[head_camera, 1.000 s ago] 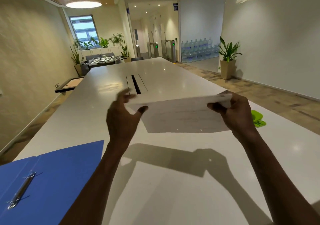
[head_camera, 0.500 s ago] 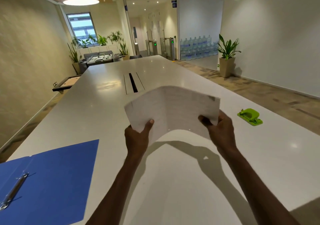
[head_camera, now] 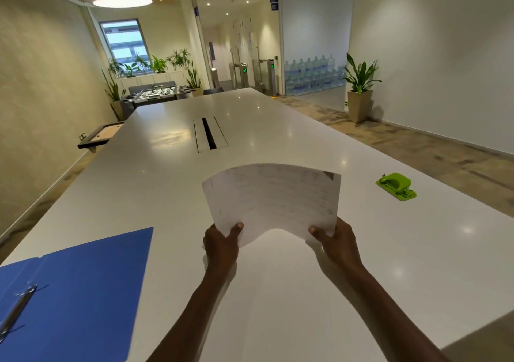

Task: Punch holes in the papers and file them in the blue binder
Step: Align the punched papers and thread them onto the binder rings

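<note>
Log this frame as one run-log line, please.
stage: pre-punch | papers: held above table, bowed | left hand: near-left corner | right hand: near-right corner | green hole punch: untouched | blue binder: open

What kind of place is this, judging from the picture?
Most likely an office common area or meeting space. A long white table with a cable slot fills the room, entry turnstiles stand in the corridor behind, and stacked water bottles sit beyond a glass wall. A foosball table suggests a break corner.
</note>
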A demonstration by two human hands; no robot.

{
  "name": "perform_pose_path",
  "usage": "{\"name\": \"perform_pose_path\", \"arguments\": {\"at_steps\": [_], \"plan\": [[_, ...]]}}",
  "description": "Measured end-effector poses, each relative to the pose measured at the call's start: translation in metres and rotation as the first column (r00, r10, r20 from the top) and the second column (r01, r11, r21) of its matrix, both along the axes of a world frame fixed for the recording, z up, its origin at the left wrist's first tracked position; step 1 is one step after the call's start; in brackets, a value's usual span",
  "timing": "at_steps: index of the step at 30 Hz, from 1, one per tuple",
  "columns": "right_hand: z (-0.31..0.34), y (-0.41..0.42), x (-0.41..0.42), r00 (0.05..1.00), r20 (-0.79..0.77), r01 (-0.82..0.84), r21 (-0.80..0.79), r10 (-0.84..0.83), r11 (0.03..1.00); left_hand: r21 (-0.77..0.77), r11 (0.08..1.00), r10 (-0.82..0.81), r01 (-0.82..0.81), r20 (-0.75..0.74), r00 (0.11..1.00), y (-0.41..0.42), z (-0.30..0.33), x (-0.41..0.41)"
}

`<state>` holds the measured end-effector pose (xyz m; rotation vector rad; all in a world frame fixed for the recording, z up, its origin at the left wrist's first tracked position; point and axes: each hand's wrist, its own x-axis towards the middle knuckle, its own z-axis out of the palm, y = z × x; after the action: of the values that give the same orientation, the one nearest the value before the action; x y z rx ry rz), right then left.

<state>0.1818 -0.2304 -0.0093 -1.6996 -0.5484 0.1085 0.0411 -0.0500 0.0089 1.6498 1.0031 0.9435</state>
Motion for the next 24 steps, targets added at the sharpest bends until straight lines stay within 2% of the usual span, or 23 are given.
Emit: {"name": "perform_pose_path", "arguments": {"at_steps": [3,6,8,10,12,15,17,20,24], "plan": [[0.010,0.002,0.008,0.996,0.016,0.083,0.004,-0.083,0.997,0.176,0.984,-0.004,0.014,-0.053,0.999,0.012,0.018,0.000],[0.033,0.005,0.016,0.983,0.064,0.173,0.024,-0.174,0.985,0.391,0.919,-0.020,0.048,-0.073,0.997,0.022,0.050,0.001],[0.054,0.003,0.019,0.947,0.191,0.260,0.021,-0.259,0.965,0.532,0.841,-0.060,0.099,-0.090,0.994,0.026,0.071,0.001],[0.073,0.000,0.019,0.866,0.391,0.336,0.005,-0.311,0.942,0.647,0.750,-0.077,0.134,-0.116,0.990,0.029,0.090,0.000],[0.092,-0.002,0.017,0.757,0.577,0.372,0.006,-0.307,0.928,0.738,0.657,-0.075,0.154,-0.139,0.987,0.030,0.107,0.000],[0.113,0.001,0.015,0.683,0.694,0.348,-0.037,-0.226,0.937,0.815,0.537,-0.066,0.217,-0.216,0.974,0.026,0.130,-0.001],[0.120,0.005,0.015,0.695,0.705,0.264,-0.062,-0.145,0.962,0.839,0.472,-0.071,0.270,-0.269,0.961,0.021,0.141,-0.002],[0.124,0.007,0.013,0.791,0.610,0.094,-0.060,-0.038,0.994,0.863,0.396,-0.050,0.313,-0.320,0.946,0.014,0.150,-0.005],[0.118,0.008,0.011,0.819,0.573,0.069,-0.060,-0.023,0.996,0.875,0.371,-0.031,0.312,-0.324,0.946,0.016,0.154,-0.007]]}}
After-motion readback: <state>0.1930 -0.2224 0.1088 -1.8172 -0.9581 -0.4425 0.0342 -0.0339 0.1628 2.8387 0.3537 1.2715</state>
